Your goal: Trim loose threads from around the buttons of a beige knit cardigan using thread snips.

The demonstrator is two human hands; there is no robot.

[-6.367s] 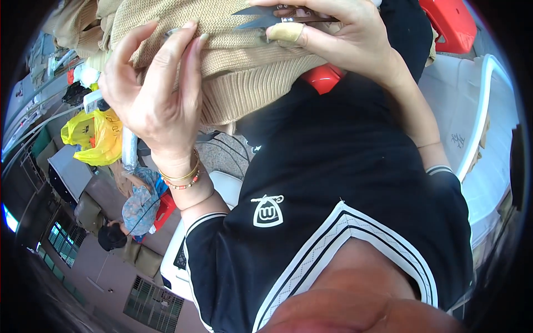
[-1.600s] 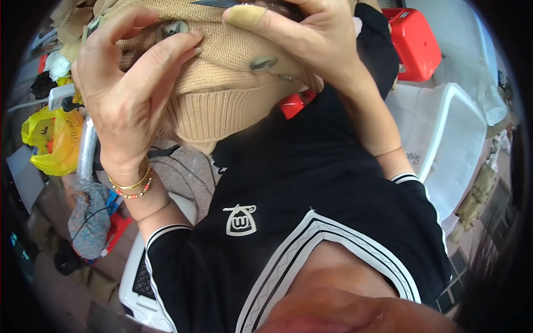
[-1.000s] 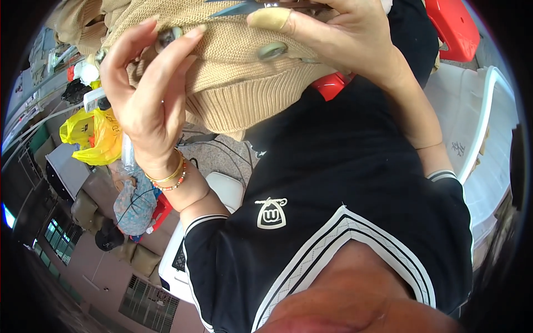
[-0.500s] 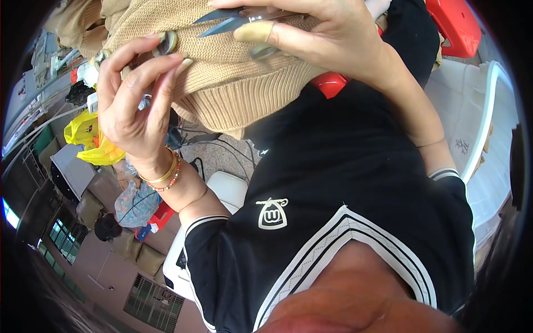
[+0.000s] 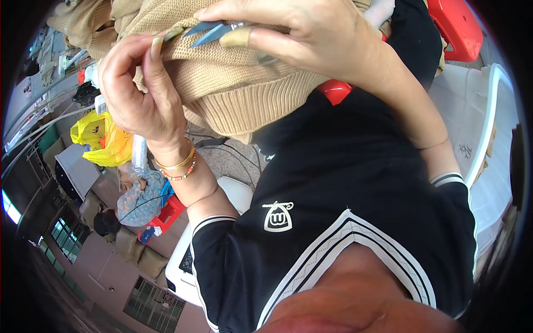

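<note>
Tan knitted fabric (image 5: 244, 105) with a ribbed hem lies bunched across my lap, at the top of the view. My left hand (image 5: 147, 94) pinches a greenish-brown button (image 5: 174, 33) at the garment's edge between thumb and forefinger. From the right, my right hand (image 5: 311, 36) is closed around small snips (image 5: 206, 34), whose bluish blades are parted and point at the button. The blade tips lie right beside the button; whether they touch it I cannot tell. A yellowish cover sits on my right thumb. Another button, partly hidden, shows below the right fingers.
A yellow plastic bag (image 5: 105, 141) is at the left. Below it, a person in blue patterned clothing (image 5: 141, 200) is near a red stool (image 5: 167, 215). A whitish translucent bin (image 5: 466, 122) stands at my right, with a red plastic seat (image 5: 458, 30) beyond it.
The snips have moved slightly left and down, and now their tips are beside the button. My left hand has turned, shifted right and drawn its fingers together; the button is now seen edge-on.
</note>
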